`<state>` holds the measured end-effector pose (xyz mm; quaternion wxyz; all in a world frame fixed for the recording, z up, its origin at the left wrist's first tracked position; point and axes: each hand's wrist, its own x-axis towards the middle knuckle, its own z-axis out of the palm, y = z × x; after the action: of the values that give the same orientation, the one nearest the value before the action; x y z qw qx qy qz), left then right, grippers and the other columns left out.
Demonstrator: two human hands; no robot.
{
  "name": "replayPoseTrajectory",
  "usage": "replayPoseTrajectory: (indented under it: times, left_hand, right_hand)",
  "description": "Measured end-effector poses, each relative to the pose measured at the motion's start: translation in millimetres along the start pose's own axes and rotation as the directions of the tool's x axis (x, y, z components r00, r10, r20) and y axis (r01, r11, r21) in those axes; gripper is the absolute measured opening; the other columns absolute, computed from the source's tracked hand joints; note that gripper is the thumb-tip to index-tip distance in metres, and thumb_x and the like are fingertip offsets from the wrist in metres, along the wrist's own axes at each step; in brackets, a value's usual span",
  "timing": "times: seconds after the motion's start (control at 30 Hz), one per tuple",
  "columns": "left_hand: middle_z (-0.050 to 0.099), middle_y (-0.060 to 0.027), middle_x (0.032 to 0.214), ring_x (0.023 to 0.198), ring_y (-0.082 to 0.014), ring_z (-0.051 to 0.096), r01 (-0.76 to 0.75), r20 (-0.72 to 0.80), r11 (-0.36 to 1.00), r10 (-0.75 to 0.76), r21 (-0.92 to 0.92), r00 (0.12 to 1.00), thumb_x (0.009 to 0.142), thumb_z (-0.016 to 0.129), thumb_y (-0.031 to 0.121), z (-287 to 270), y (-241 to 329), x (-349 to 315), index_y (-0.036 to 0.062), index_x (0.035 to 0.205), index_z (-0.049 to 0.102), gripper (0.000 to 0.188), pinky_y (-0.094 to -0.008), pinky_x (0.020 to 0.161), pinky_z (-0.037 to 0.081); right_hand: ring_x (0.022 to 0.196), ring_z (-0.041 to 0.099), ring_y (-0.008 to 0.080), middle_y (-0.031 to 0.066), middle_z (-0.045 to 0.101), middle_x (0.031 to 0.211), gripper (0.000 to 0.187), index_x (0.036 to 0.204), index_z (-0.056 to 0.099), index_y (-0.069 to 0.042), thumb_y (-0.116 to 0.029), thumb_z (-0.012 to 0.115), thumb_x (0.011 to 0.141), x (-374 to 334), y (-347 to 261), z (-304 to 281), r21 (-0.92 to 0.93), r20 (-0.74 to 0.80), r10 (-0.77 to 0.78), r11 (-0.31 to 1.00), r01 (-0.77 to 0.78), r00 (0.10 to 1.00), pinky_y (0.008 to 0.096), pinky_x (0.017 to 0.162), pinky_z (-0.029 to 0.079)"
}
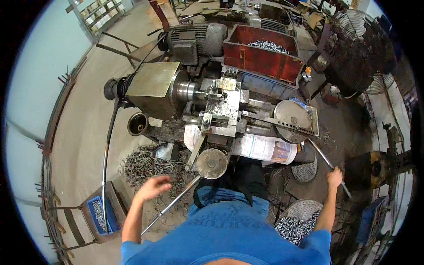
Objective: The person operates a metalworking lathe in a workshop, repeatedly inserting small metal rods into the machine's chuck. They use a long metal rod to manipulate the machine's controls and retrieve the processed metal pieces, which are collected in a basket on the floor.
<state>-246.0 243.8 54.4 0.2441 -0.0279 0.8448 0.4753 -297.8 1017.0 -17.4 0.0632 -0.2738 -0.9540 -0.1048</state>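
Observation:
My right hand is wrapped round a long metal lever, which runs up to a round metal disc on the right of a small lathe. Nothing shows in my left hand; its fingers stretch to the right, slightly blurred, above the metal shavings. Nearest to it is a second lever, untouched, slanting down from a smaller round disc. On the lathe, the bright spindle faces the tool posts on the cross slide.
Curly shavings cover the floor at left. A blue bin of small metal parts stands lower left, a bowl of them lower right. Behind the lathe are a motor and red bin; a large fan stands far right.

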Motion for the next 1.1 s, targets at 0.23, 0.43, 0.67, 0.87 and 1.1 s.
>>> replayPoseTrajectory:
  times: [0.23, 0.43, 0.67, 0.87, 1.1]
  left_hand:
    - [0.063, -0.0177, 0.078, 0.076, -0.0370, 0.061, 0.087, -0.102, 0.897, -0.047, 0.433, 0.994, 0.079, 0.065, 0.029, 75.3, 36.0, -15.6, 0.0101, 0.107, 0.061, 0.034, -0.0453, 0.068, 0.048]
    - [0.062, -0.0192, 0.076, 0.073, -0.0381, 0.060, 0.042, -0.141, 0.906, 0.019, 0.421, 0.990, 0.077, 0.061, 0.018, 79.1, 15.3, -2.3, 0.0116, 0.101, 0.061, 0.025, -0.0473, 0.066, 0.047]
    - [0.061, -0.0199, 0.075, 0.072, -0.0392, 0.059, 0.012, -0.152, 0.910, 0.056, 0.414, 0.987, 0.076, 0.060, 0.016, 77.7, 13.1, -1.3, 0.0111, 0.103, 0.061, 0.027, -0.0475, 0.065, 0.047]
    - [0.060, -0.0203, 0.074, 0.071, -0.0404, 0.058, 0.019, -0.171, 0.900, 0.062, 0.435, 0.983, 0.074, 0.057, 0.013, 80.3, 6.9, 0.0, 0.0105, 0.098, 0.060, 0.025, -0.0491, 0.064, 0.046]
    - [0.061, -0.0178, 0.075, 0.071, -0.0383, 0.059, 0.040, -0.164, 0.895, 0.037, 0.444, 0.986, 0.072, 0.056, 0.013, 78.8, 10.9, -4.4, 0.0090, 0.091, 0.060, 0.020, -0.0478, 0.063, 0.047]
  right_hand:
    - [0.063, 0.057, 0.0406, 0.0187, 0.058, 0.065, 0.022, 0.077, 0.055, -0.005, -0.018, 0.060, 0.061, -153.6, -37.8, -32.7, 0.201, 0.106, -0.023, 0.979, 0.001, 0.994, 0.0476, 0.059, 0.046]
    - [0.056, 0.055, 0.0369, 0.0175, 0.055, 0.058, 0.024, 0.076, 0.057, -0.004, -0.019, 0.059, 0.058, -210.5, -103.9, -66.3, 0.587, 0.161, 0.024, 0.802, -0.115, 0.987, 0.0434, 0.054, 0.043]
    - [0.054, 0.051, 0.0329, 0.0172, 0.053, 0.059, 0.028, 0.078, 0.058, -0.002, -0.021, 0.056, 0.059, -217.9, -112.8, -70.7, 0.657, 0.216, 0.078, 0.726, -0.204, 0.973, 0.0406, 0.053, 0.041]
    - [0.062, 0.057, 0.0412, 0.0219, 0.059, 0.065, 0.028, 0.076, 0.056, -0.004, -0.026, 0.058, 0.060, -213.1, -112.4, -70.4, 0.592, 0.245, 0.055, 0.782, -0.194, 0.968, 0.0476, 0.058, 0.044]
    - [0.064, 0.058, 0.0367, 0.0165, 0.059, 0.071, 0.033, 0.089, 0.057, -0.007, -0.024, 0.062, 0.061, -127.1, -24.8, -25.5, 0.124, -0.028, -0.064, 0.990, 0.067, 0.998, 0.0486, 0.058, 0.046]
